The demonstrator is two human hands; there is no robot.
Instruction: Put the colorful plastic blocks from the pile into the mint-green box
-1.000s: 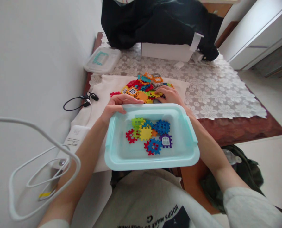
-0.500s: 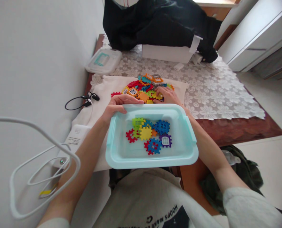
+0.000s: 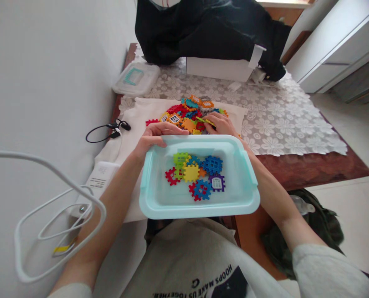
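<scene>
Head view: left hand point(image 3: 155, 138) closed on rim of tray point(image 3: 199, 214), right hand point(image 3: 222, 125) with curled fingers at thin green block point(image 3: 205, 121), above colored pile point(image 3: 182, 118).
Blocks point(image 3: 199, 178) probably light, stiff plastic, best taken by toothed edges; tray likely light too, good to hold at rim. More blocks inside tray, pile on white cloth point(image 3: 134, 124). Grip on green block not sure to tell; lower pieces of pile hidden under upper ones.

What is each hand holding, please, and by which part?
The left hand grips the far rim of the turquoise plastic tray; the right hand pinches a green toy piece by its edge.
</scene>
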